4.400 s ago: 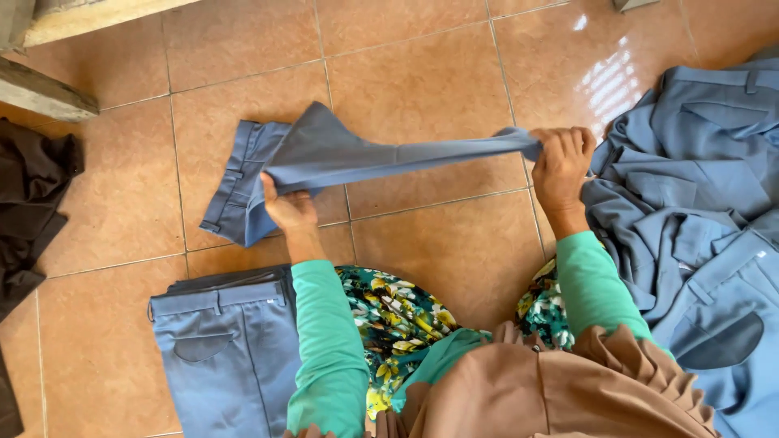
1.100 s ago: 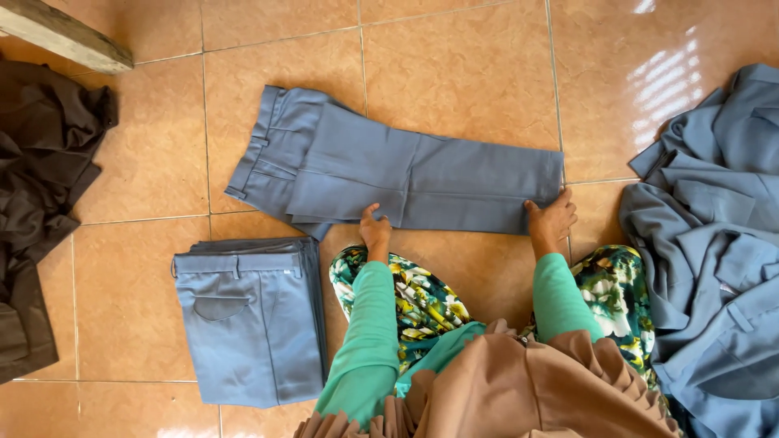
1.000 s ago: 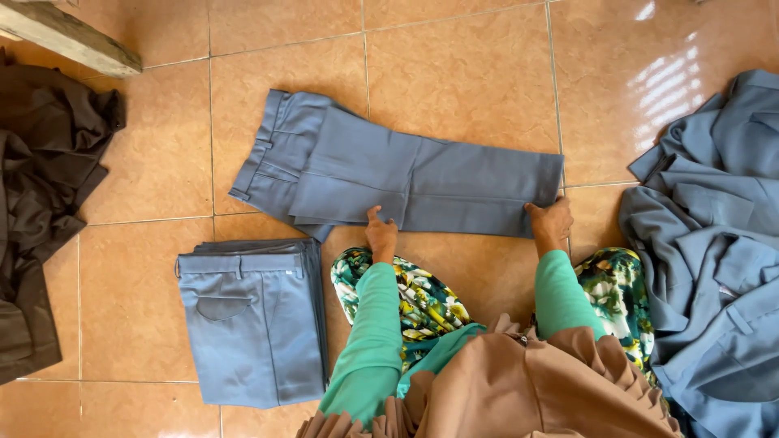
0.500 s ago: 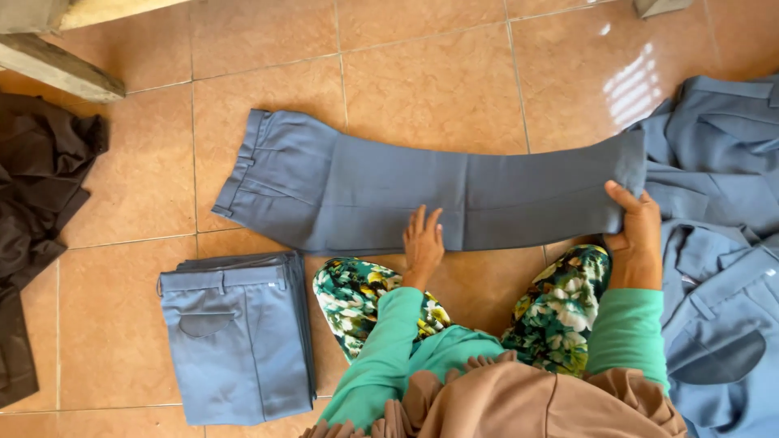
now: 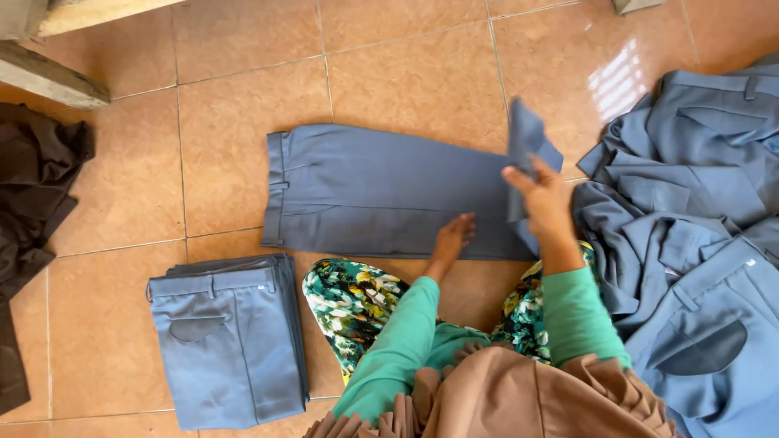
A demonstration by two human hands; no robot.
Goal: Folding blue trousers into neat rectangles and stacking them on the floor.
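Grey trousers (image 5: 381,191) flat on tiled floor (image 5: 243,89). Hem end, flat half second ago, now lifted, pinched by right hand (image 5: 540,195); fold toward waistband begun. Left hand (image 5: 452,238) spread, pressing mid-leg.

Trousers on tile floor, one leg end lifted

Grey-blue trousers (image 5: 381,191) laid flat on tile floor (image 5: 243,81). Right hand (image 5: 540,195) gripping raised leg end, right of the trousers' middle. Left hand (image 5: 450,241) pressed flat on their near edge. Folded stack (image 5: 227,341) below-left of trousers; loose grey-blue heap (image 5: 690,219) right; dark cloth (image 5: 36,203) far left.
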